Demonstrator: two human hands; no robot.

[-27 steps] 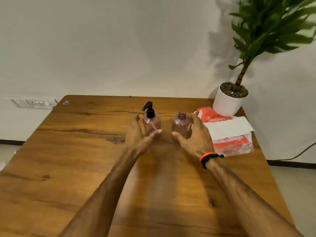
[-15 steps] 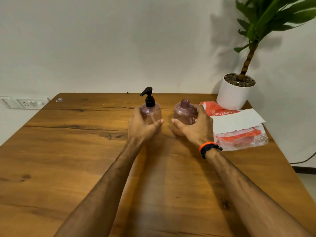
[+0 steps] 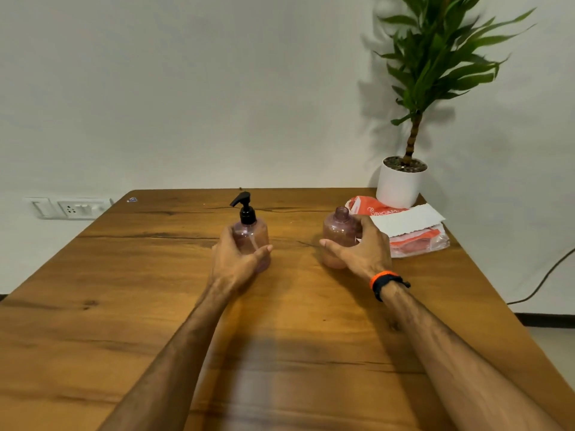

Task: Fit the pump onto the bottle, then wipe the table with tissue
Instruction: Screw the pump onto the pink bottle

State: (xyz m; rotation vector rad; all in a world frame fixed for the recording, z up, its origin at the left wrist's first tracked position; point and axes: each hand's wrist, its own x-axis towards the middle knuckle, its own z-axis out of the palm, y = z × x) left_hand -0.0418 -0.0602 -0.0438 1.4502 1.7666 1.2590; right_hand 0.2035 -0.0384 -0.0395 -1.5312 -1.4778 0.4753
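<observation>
Pale grey wall rises behind a brown wooden table (image 3: 130, 306) with dark grain lines, seen from the head camera.

On the table stand two translucent pink plastic bottles, well apart from each other. The left hand (image 3: 233, 262) curls round the pink bottle with the black pump (image 3: 251, 236), thumb across its front; the black pump head (image 3: 244, 206) sits upright on its neck, with a thin tube showing inside. The right hand (image 3: 362, 253) grasps the open-necked pink bottle (image 3: 339, 233), fingers wrapped behind it and thumb pointing toward the middle; its mouth carries no pump. Whether either bottle holds liquid cannot be told.

Just beside the right hand lies an orange and clear plastic tissue pack (image 3: 417, 241) with a white tissue sheet (image 3: 407, 222) lying across its top. At the far right corner stands a white round plant pot (image 3: 399, 188), filled with dark soil and a green leafy plant (image 3: 435, 63).

An orange and black wristband (image 3: 384, 283) circles the right wrist. A white wall socket plate (image 3: 73, 208) sits low on the wall at left.
</observation>
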